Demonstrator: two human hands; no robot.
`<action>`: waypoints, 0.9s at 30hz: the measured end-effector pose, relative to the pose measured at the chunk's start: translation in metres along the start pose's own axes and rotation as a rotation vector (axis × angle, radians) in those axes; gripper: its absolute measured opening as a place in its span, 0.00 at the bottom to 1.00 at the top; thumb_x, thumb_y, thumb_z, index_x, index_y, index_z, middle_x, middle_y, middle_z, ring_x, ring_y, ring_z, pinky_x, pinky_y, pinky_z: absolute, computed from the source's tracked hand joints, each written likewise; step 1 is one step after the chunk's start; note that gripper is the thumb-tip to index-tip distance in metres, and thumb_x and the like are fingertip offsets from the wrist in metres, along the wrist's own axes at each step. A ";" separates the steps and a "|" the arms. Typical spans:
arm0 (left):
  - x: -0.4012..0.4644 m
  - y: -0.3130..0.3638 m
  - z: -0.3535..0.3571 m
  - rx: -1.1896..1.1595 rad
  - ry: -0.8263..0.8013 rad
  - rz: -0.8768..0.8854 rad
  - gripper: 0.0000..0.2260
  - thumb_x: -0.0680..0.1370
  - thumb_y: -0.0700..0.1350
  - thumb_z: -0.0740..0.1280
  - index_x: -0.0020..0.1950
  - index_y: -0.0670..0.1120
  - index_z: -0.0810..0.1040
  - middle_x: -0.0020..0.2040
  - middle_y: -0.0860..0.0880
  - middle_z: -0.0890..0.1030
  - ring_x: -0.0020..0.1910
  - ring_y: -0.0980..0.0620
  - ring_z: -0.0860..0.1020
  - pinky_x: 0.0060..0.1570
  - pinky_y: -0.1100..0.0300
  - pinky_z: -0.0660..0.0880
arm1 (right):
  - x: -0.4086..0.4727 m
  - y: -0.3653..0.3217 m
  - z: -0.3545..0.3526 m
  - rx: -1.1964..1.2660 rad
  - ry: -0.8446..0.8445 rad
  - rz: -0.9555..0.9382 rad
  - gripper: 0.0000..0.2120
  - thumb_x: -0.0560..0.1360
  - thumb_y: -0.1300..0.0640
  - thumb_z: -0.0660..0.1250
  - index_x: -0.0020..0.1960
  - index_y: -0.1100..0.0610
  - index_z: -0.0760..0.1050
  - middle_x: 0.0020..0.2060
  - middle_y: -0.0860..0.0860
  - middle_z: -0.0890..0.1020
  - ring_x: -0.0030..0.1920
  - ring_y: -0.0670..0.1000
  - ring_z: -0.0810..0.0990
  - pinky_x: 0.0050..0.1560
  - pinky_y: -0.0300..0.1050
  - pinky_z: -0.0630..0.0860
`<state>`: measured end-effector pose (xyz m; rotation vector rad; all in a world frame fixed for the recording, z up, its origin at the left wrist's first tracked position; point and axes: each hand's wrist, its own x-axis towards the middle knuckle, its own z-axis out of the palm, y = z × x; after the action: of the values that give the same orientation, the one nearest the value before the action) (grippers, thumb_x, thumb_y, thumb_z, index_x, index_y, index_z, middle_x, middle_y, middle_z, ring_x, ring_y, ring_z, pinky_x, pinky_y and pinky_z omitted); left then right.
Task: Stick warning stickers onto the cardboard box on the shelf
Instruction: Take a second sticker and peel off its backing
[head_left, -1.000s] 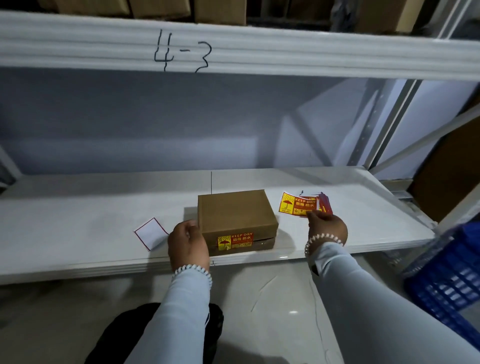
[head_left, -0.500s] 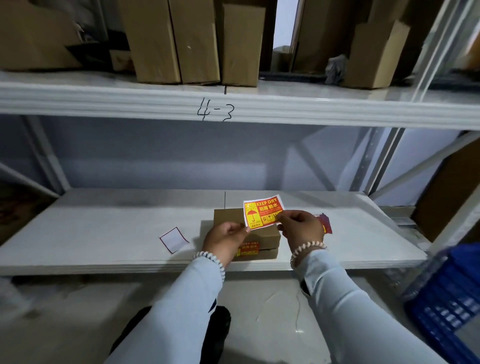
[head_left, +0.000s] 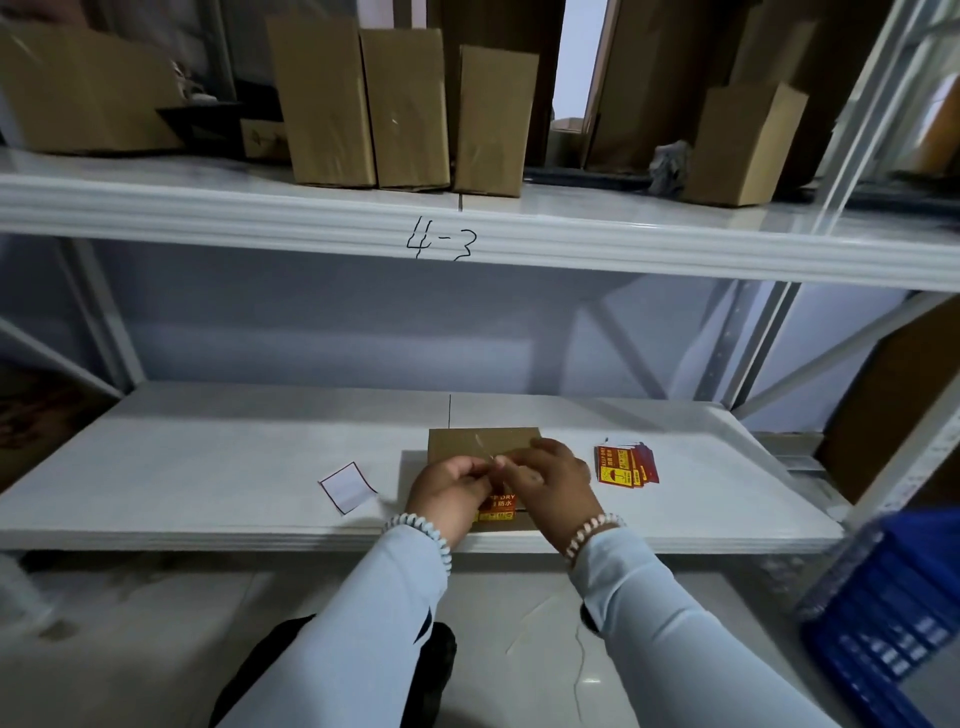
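While left hand (head_left: 451, 487) and right hand (head_left: 551, 475) pinch a barely visible sticker (head_left: 484, 448) above the cardboard box (head_left: 480, 439), it may curl and self-adhere.

Lighting is dim and cool overall, with a bluish cast on the white shelf (head_left: 208, 467) and the wall behind it. The brightest area is a pale gap at upper centre, between the upright cartons (head_left: 405, 104). A soft shadow lies under the upper shelf edge (head_left: 519, 239). The floor tile (head_left: 587, 680) shows a small specular glare spot. Wide-angle distortion bows the shelf lines and uprights toward the frame edges. The blue crate (head_left: 893, 623) at lower right and the left margin are smeared. Both hands appear slightly soft.
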<state>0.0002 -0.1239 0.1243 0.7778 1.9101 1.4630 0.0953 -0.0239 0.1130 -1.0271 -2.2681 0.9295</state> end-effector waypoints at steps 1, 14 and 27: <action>0.001 -0.001 0.001 0.006 -0.002 0.019 0.06 0.78 0.37 0.65 0.49 0.42 0.82 0.44 0.47 0.84 0.42 0.52 0.80 0.39 0.70 0.75 | -0.001 -0.001 0.002 0.011 -0.019 -0.049 0.12 0.74 0.44 0.66 0.49 0.50 0.83 0.54 0.49 0.77 0.60 0.50 0.70 0.61 0.44 0.65; 0.018 -0.009 -0.027 0.196 -0.086 -0.030 0.06 0.79 0.44 0.66 0.42 0.50 0.77 0.50 0.47 0.84 0.50 0.49 0.83 0.42 0.58 0.75 | 0.018 0.009 0.003 0.257 -0.053 0.157 0.17 0.78 0.51 0.61 0.41 0.61 0.80 0.39 0.60 0.84 0.43 0.61 0.83 0.51 0.59 0.79; 0.048 -0.045 -0.095 0.036 0.170 -0.326 0.04 0.79 0.38 0.62 0.50 0.45 0.74 0.44 0.48 0.84 0.38 0.51 0.80 0.33 0.61 0.66 | 0.036 0.070 -0.032 0.535 0.280 0.568 0.13 0.79 0.49 0.57 0.37 0.50 0.71 0.48 0.58 0.83 0.44 0.58 0.83 0.47 0.52 0.78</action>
<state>-0.1066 -0.1564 0.0954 0.3425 2.0790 1.3276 0.1263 0.0505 0.0870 -1.4502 -1.3925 1.4124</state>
